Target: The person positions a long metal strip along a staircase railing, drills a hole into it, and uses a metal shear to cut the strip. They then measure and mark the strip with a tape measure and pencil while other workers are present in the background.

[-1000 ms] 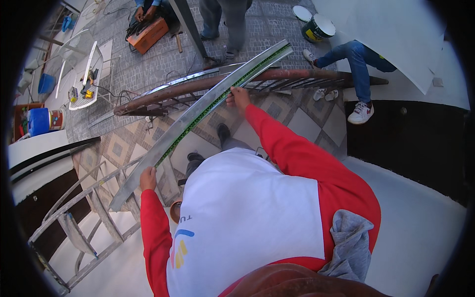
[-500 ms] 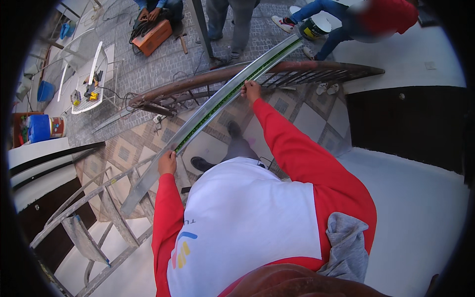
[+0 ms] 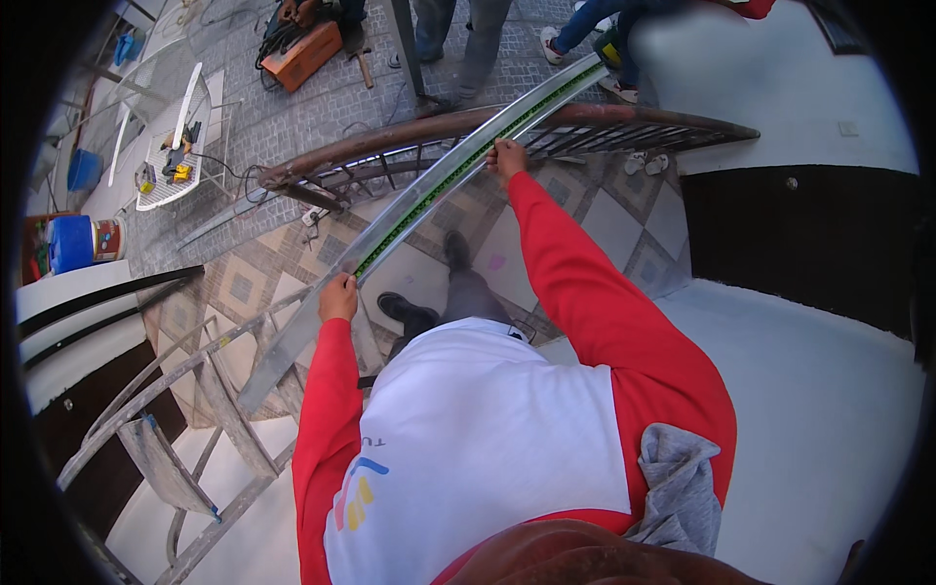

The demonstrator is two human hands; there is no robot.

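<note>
A long silver metal profile (image 3: 429, 178) runs diagonally from the ladder at lower left up past the railing. Along it lies a narrow green strip (image 3: 434, 197) with fine dark marks, like a tape measure blade. My left hand (image 3: 338, 296) is closed on the profile at the strip's lower end. Farther up, my right hand (image 3: 506, 161) pinches the near edge of the profile beside the strip. The fingertips of both hands are partly hidden. The profile's far end reaches a seated person's legs and a dark bucket (image 3: 610, 47).
A brown curved railing (image 3: 409, 146) crosses beneath the profile. A worn ladder (image 3: 219, 414) stands at lower left. Beyond the railing are an orange machine (image 3: 303, 64), a hammer (image 3: 365, 68), a white mesh chair (image 3: 180, 180) holding tools, and other people's legs.
Both hands and the profile have shifted slightly right; my left hand has moved up and my right hand a little farther away. The seated person at the top has moved partly out of view.
</note>
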